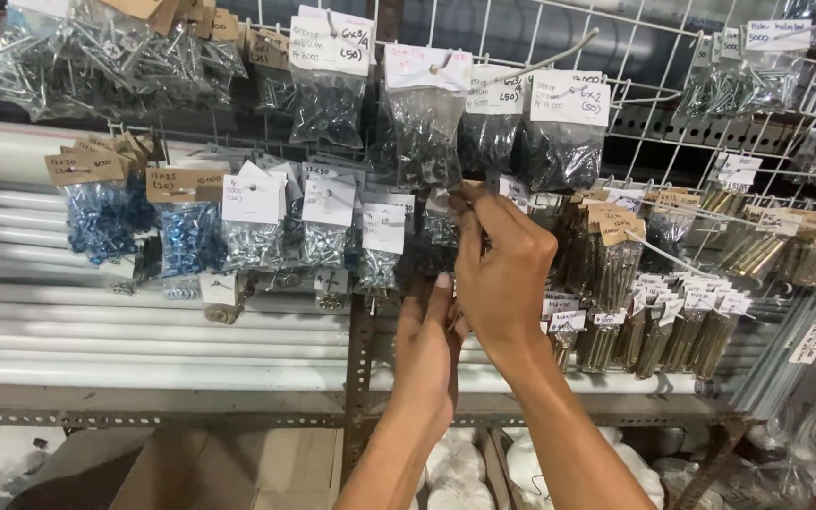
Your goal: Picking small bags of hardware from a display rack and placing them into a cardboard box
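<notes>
while left hand (424, 354) steadies, right hand (501, 274) pinches screw packet (442, 219) (hanging) — rack.

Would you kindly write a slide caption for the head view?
Right hand and left hand reach among clear plastic bags of dark screws hanging on a white wire rack.

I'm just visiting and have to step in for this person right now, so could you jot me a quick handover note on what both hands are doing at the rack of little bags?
Right hand: raised at the wire rack, fingertips pinching the top of a small bag of dark screws, at or near a hook.
Left hand: just below, palm toward the rack, fingers up under the same bags; I cannot tell whether it grips anything.
Around them: white-labelled bags of silvery screws to the left, long brass-coloured bolts to the right, white pipes behind.
Done: many bags hang in rows.
Left: the pinched bag is not yet let go.
</notes>
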